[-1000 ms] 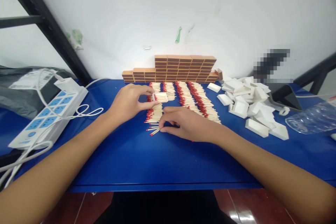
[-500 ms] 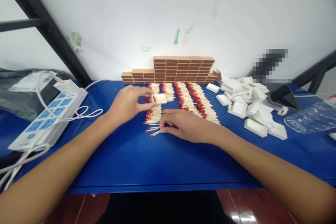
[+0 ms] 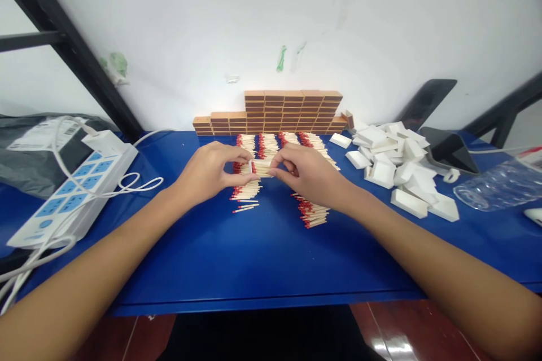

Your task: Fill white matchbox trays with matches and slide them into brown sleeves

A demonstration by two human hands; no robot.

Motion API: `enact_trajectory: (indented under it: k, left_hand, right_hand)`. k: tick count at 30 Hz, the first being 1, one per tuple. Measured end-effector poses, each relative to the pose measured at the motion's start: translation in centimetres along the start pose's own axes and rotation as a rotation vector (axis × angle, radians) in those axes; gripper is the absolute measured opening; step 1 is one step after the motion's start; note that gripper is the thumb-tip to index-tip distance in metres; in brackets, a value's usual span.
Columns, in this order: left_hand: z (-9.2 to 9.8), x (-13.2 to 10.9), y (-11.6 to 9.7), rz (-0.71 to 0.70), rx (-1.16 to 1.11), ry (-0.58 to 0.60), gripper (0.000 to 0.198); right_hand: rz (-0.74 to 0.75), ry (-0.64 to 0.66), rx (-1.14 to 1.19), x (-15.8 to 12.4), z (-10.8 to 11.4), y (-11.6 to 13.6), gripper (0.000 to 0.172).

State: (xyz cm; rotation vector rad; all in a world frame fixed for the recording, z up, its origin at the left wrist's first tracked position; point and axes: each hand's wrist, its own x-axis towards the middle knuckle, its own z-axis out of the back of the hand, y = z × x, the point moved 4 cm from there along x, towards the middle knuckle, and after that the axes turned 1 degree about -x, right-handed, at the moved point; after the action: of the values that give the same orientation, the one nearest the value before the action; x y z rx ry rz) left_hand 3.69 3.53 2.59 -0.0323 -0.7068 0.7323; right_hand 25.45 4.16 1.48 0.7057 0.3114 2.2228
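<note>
A small white matchbox tray point(image 3: 259, 163) with red-tipped matches inside is pinched at its left end between the thumb and fingers of my left hand point(image 3: 207, 169). My right hand point(image 3: 313, 176) meets the tray's right end, its thumb and forefinger pressed together on matches at the rim; the fingertips partly cover them. Under and behind both hands, red-headed matches point(image 3: 318, 149) lie in several rows on the blue table point(image 3: 237, 259). Two or so loose matches point(image 3: 245, 208) lie in front of the leftmost row. My right hand hides part of the right-hand rows.
Brown matchboxes point(image 3: 292, 106) are stacked against the wall. Right of the rows lies a heap of white trays point(image 3: 381, 172), with a tape roll point(image 3: 451, 175), a dark device point(image 3: 453, 152) and a clear plastic bottle point(image 3: 499, 183) beyond. A power strip point(image 3: 71, 197) with cables sits left.
My right hand has risen from the loose matches on the table to the tray's right end. Fewer loose matches lie in front. My left hand keeps its hold on the tray.
</note>
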Motion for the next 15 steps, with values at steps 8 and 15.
enact_trajectory:
  k: [8,15]
  left_hand:
    - [0.1,0.0,0.7,0.067,0.007,-0.016,0.030]
    - [0.5,0.0,1.0,0.112,0.042,-0.046,0.029]
  right_hand:
    - [0.129,-0.110,0.062,-0.4,0.4,1.6,0.008]
    - [0.129,0.258,0.170,-1.4,-2.6,3.7,0.007]
